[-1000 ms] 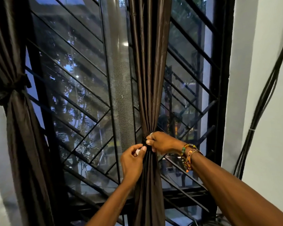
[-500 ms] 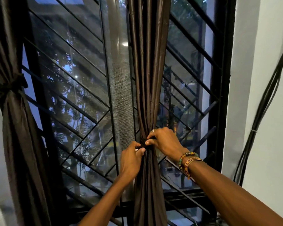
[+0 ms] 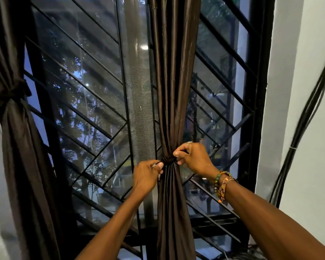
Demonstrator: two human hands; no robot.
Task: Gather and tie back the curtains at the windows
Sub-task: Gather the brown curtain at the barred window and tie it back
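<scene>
A dark brown curtain (image 3: 174,76) hangs gathered into a narrow bundle in front of the window's middle. A dark tie band (image 3: 168,160) cinches it at waist height. My left hand (image 3: 146,177) pinches one end of the band at the bundle's left side. My right hand (image 3: 193,158), with a ring and bead bracelets at the wrist, pinches the other end on the right side. A second brown curtain (image 3: 17,147) hangs at the far left, bound by its own tie (image 3: 7,102).
The window (image 3: 86,94) has black diagonal bars and a mesh strip (image 3: 137,102) down its centre. A white wall (image 3: 308,128) on the right carries a bundle of black cables (image 3: 306,117). The black window frame (image 3: 251,128) stands between curtain and wall.
Both hands have drawn slightly apart, the left leftwards and the right rightwards and up, pulling the band's ends outward. The band now sits tighter round the middle curtain.
</scene>
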